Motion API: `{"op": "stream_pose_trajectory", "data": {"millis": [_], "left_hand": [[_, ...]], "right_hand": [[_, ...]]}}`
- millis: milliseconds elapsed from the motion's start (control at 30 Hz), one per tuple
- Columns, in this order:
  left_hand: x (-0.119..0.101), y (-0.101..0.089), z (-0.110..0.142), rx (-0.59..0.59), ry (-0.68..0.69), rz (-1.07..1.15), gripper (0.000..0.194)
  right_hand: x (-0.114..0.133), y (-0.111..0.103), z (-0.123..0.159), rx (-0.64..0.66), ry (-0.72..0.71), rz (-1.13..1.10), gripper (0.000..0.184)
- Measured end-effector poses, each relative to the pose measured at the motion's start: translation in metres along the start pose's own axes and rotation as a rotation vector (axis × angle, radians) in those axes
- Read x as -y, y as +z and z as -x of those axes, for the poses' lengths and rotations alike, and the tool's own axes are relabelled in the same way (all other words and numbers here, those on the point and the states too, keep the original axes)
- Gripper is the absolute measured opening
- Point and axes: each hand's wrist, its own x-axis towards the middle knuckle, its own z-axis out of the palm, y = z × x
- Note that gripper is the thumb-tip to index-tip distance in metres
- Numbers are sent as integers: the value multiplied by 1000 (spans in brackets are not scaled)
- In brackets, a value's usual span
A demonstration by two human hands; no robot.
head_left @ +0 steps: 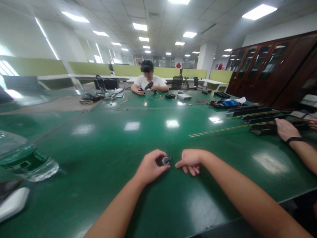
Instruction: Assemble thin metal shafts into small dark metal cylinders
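My left hand (152,167) is wrapped around a small dark cylindrical tool (165,161) just above the green table. A silvery collar and a narrow dark tip stick out of the grip towards the right; the rest is hidden in the palm. My right hand (190,161) hangs a short way to the right of that tip, apart from it. Its index finger points left and its other fingers droop loosely, with nothing visible in them.
A water bottle (24,158) lies at the left, near a white object (13,204). Across the green table (111,132), a co-worker holds a black power drill (148,86). At the right, another person's hand (287,130) touches long thin brass-coloured rods (223,129) over dark channels (264,128).
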Motion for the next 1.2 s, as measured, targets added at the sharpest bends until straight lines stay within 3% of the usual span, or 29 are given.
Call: {"op": "stream_pose_trajectory", "data": {"millis": [300, 633, 933, 1033, 1200], "left_hand": [[9, -18, 4, -48, -106, -76, 20], [5, -19, 3, 122, -24, -51, 29], [0, -12, 4, 110, -41, -93, 36], [1, -8, 8, 71, -52, -126, 39], [-9, -3, 8, 59, -36, -160, 32]], "right_hand": [[3, -10, -2, 191, -75, 10, 51], [-6, -5, -3, 165, -133, -49, 51], [-12, 9, 10, -27, -238, -91, 37], [-15, 20, 8, -219, -314, -165, 31], [-18, 34, 6, -542, -602, -148, 28]]}}
